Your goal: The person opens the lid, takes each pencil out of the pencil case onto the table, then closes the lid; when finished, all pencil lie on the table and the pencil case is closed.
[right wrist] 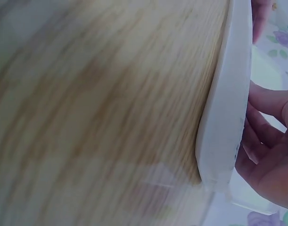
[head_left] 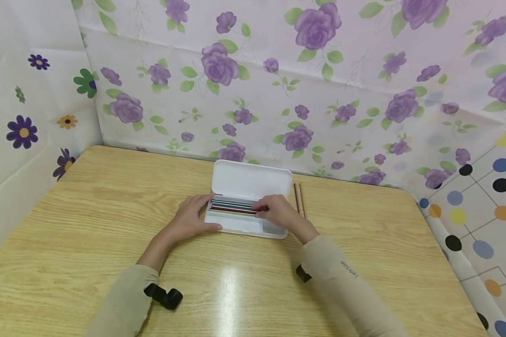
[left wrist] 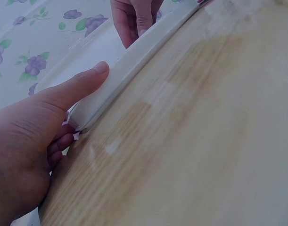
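Observation:
A white hinged pencil case [head_left: 236, 226] lies on the table with its lid [head_left: 251, 180] raised toward the wall. Inside, several coloured pencils [head_left: 232, 206], blue, dark red and yellow among them, lie side by side in the back part. My left hand [head_left: 189, 218] holds the case's left end, its thumb along the front edge and its fingers behind the corner. My right hand [head_left: 279, 213] reaches into the case from the right, thumb and fingers curled at the pencils' right ends. Its fingertips are partly hidden by the case wall in the right wrist view.
Two brown pencils [head_left: 299, 200] lie on the wooden table [head_left: 109, 196] just right of the case. A flowered cloth [head_left: 253, 93] hangs behind the table's far edge. Patterned sheets also stand at the left and right.

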